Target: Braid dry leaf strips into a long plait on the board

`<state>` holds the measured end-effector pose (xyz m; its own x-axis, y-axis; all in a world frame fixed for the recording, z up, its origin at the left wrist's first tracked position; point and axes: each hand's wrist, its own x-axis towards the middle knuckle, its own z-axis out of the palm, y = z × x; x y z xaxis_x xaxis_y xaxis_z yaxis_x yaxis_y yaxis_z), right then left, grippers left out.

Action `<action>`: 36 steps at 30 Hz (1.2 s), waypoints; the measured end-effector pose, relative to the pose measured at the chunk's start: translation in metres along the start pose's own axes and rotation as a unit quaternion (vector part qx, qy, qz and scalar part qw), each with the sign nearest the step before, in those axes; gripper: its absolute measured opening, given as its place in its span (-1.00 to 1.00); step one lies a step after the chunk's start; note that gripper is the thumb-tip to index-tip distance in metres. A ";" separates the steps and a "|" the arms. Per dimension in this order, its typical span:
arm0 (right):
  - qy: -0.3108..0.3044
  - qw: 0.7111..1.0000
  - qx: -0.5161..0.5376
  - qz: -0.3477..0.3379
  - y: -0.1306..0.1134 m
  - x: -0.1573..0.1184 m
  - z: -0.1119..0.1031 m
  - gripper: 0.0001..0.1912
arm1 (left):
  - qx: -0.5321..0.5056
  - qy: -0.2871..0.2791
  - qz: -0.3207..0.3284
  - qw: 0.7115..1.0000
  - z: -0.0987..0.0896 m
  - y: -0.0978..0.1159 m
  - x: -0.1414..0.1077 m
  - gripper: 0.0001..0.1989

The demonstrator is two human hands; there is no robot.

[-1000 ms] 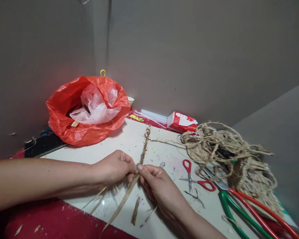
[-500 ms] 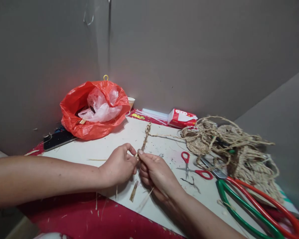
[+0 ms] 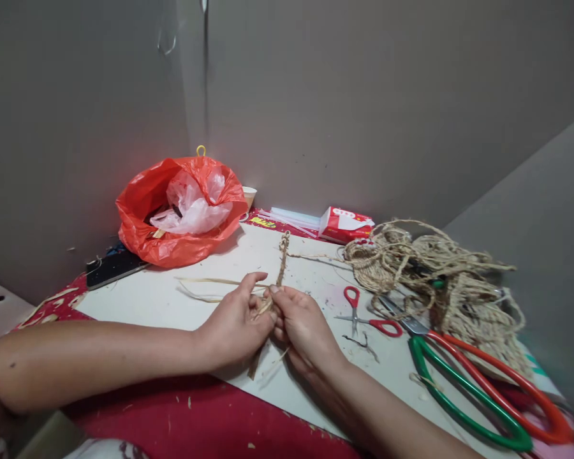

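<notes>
A braided fibre cord lies on the white board, its near end running into my hands. My left hand is closed around pale fibre strands, with its index finger raised; loose ends stick out to the left. Pinched against the cord's near end is my right hand, thumb and index finger together and touching the left fingertips. A pale strand pokes out below it. Under the hands lies a brown strip, partly covered.
Right of my hands are small red scissors, large red-and-green shears and a rope heap. Behind are a red plastic bag, a phone, a cup and a tissue pack.
My left hand has turned, its index finger lifting, and more strands now show to its left. My right hand keeps its pinch. The view has shifted slightly.
</notes>
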<state>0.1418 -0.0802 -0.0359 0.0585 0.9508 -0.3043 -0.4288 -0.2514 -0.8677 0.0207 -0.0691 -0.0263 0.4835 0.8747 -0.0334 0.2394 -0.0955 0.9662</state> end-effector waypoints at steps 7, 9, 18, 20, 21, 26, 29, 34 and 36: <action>-0.078 0.995 -0.048 0.042 0.000 0.003 -0.006 -0.68 | 0.163 0.127 0.135 0.969 -0.048 0.034 0.003 -0.71; -0.092 0.993 -0.058 0.049 0.000 0.004 -0.007 -0.65 | 0.129 0.069 0.093 0.985 -0.046 0.034 0.011 -0.59; -0.165 0.971 -0.121 0.123 -0.013 0.010 -0.016 -0.60 | -0.054 -0.177 -0.146 0.972 -0.033 0.007 0.049 -0.85; -0.164 0.969 -0.127 0.132 -0.016 0.011 -0.019 -0.60 | -0.088 -0.222 -0.166 0.957 -0.037 0.006 0.052 -0.87; -0.161 0.969 -0.130 0.133 -0.018 0.012 -0.020 -0.60 | -0.114 -0.233 -0.176 0.950 -0.038 0.005 0.053 -0.87; -0.133 0.970 -0.174 0.109 -0.019 0.015 -0.025 -0.59 | -0.233 -0.215 -0.217 0.923 -0.037 -0.002 0.057 -0.90; -0.148 0.967 -0.185 0.097 -0.019 0.016 -0.026 -0.58 | -0.209 -0.208 -0.206 0.933 -0.035 -0.006 0.057 -0.90; -0.157 0.959 -0.224 0.077 -0.014 0.017 -0.030 -0.62 | -0.133 -0.207 -0.196 0.949 -0.037 -0.009 0.057 -0.87; -0.151 0.955 -0.247 0.064 -0.012 0.018 -0.032 -0.64 | -0.107 -0.211 -0.179 0.955 -0.038 -0.012 0.059 -0.88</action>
<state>0.1770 -0.0661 -0.0437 -0.2602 0.8966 -0.3583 0.0667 -0.3535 -0.9330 0.0143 0.0013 -0.0304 0.7100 0.5597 -0.4274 0.2973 0.3120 0.9024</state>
